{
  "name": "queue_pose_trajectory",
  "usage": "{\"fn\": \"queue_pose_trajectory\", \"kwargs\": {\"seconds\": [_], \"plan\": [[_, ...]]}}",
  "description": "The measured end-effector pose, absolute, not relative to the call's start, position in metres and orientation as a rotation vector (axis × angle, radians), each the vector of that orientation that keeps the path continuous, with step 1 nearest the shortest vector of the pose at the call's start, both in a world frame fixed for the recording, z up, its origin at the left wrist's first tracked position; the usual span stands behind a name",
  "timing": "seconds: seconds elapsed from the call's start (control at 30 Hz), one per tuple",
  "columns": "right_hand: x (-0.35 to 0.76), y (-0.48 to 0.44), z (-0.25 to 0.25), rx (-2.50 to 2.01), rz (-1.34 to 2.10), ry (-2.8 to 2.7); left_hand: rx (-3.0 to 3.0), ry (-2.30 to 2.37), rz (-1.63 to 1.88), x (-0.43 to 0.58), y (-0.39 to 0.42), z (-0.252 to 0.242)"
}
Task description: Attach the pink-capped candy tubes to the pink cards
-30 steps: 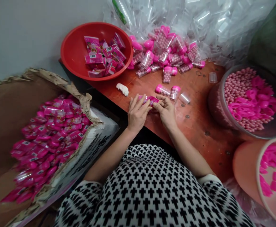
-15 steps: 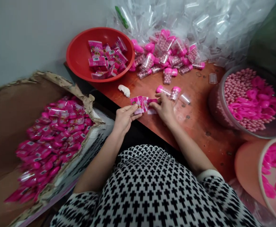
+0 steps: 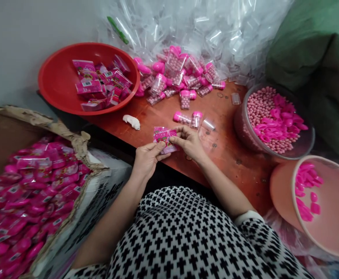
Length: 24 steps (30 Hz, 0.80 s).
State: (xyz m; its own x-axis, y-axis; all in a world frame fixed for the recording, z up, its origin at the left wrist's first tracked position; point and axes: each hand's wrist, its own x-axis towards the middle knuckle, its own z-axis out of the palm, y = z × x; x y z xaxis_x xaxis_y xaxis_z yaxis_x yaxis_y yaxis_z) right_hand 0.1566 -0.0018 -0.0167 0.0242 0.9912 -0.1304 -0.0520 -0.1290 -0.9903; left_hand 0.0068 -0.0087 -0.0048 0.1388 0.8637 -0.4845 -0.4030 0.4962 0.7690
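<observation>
Presently: one pink packet (image 3: 161,134) pinched between both my grips, over the worktop's (image 3: 230,186) near edge.
Left grip (image 3: 148,159) narrow on the packet's lower left, thumb on top; right grip (image 3: 190,145) narrow on its right side, thumb against the printed face. Cannot tell whether the packet touches the surface below. To handle it well, I'd judge: pinch lightly near the margins, keep the pull even from both sides, spare the thin-looking film a crease. Pose: forearms slant inward from either side of my body, meeting at the packet, right fingers curled. Small bottles (image 3: 182,117) of beads lie just beyond the right grip.
</observation>
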Motion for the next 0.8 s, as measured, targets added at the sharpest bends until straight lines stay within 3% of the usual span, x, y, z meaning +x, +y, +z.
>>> {"fn": "queue_pose_trajectory", "kwargs": {"seconds": [0.27, 0.47, 0.8], "plan": [[0.164, 0.002, -0.007, -1.891, 0.616, -1.856, 0.485, 1.226, 1.035, -0.022, -0.003, -0.008], [0.196, 0.013, 0.012, -2.208, 0.185, -1.656, 0.419, 1.158, 0.983, -0.011, -0.002, -0.004], [0.221, 0.033, 0.017, -2.555, 0.171, -1.733, 0.208, 1.071, 0.986, 0.004, 0.004, 0.0]]}}
